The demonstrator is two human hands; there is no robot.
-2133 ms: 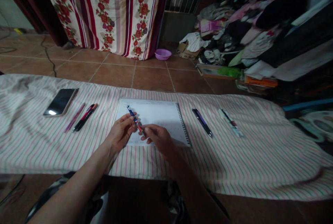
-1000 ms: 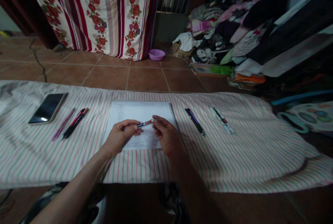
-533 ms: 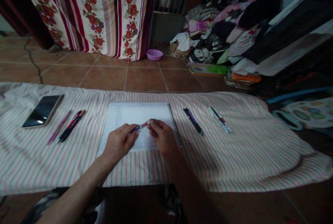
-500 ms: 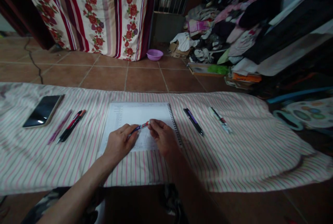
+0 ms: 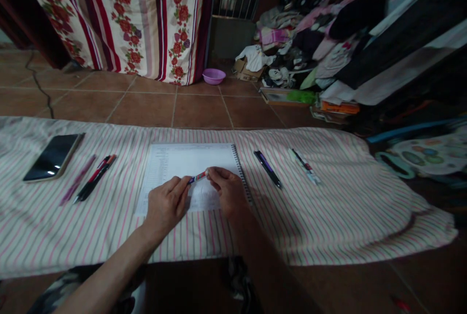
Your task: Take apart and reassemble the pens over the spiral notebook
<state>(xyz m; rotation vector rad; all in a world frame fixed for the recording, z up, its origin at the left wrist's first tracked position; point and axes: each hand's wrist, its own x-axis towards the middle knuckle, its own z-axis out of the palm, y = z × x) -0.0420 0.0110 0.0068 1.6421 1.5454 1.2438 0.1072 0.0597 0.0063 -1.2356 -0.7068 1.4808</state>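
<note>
Both my hands hold one slim pen (image 5: 199, 177) above an open spiral notebook (image 5: 197, 156). My left hand (image 5: 168, 202) is closed round the pen's dark blue end. The fingertips of my right hand (image 5: 228, 187) pinch its other, whitish end. Between the hands, a patterned stretch with red on it shows. Printed rows run down the notebook page's left side, and its coil lies along the right edge. A black and purple pen (image 5: 268, 169) rests to the right of the notebook, with a pale patterned pen (image 5: 304, 165) farther right.
On the striped cloth (image 5: 120, 226) at the left lie a phone (image 5: 53, 158), a purple pen (image 5: 78, 180) and a pair of red and black pens (image 5: 95, 178). Beyond are a floral curtain (image 5: 124, 22), a purple basin (image 5: 214, 77) and a clothes heap (image 5: 310, 32).
The view has shifted slightly, so most things sit a little farther left. Less of the pen's blue end shows past my left hand. Both hands keep their grip.
</note>
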